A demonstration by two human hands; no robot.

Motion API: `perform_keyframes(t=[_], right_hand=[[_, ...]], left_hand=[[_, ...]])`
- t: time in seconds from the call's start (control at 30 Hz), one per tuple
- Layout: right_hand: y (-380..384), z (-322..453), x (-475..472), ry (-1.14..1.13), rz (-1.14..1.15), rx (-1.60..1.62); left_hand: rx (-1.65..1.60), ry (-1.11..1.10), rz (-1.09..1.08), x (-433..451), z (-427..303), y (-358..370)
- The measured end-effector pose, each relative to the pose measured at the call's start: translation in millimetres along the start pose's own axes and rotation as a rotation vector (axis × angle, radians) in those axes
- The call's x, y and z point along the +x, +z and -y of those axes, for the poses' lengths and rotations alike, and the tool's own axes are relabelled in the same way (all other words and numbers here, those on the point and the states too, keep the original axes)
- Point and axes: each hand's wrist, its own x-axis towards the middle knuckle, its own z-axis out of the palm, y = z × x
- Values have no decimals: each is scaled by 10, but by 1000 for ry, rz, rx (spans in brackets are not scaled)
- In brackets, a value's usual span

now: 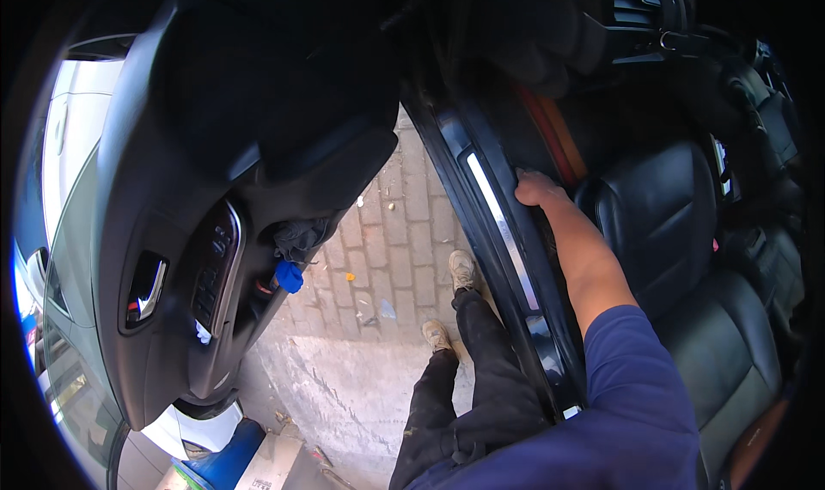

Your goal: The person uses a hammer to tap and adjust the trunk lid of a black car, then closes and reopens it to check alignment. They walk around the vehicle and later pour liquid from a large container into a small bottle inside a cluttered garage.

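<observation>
My right hand [536,187] reaches into the car's open doorway, low beside the front edge of a black leather seat [654,226]. Its fingers bend down toward the inner side of the door sill [515,245], and their tips are hidden, so whether they grip anything does not show. A bright metal scuff plate [493,200] runs along the sill just left of the hand. Beyond the hand, a red and orange-brown strip [551,132] borders the dark footwell. My left hand is out of view.
The open car door [174,168] stands to the left, with a dark cloth [300,239] and a blue cloth [289,276] in its pocket. Brick paving [387,245] lies between door and sill, under my shoes [437,335]. A cardboard box [271,461] sits at the bottom.
</observation>
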Motion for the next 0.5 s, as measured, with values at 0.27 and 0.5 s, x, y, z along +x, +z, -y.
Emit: perform_keyframes(t=[0.27, 0.5], right_hand=[[21, 161, -320, -57, -148, -224], [65, 185, -527, -24, -172, -187]], left_hand=[[24, 226, 12, 556, -1177, -218], [140, 439, 61, 1094, -1968, -261]])
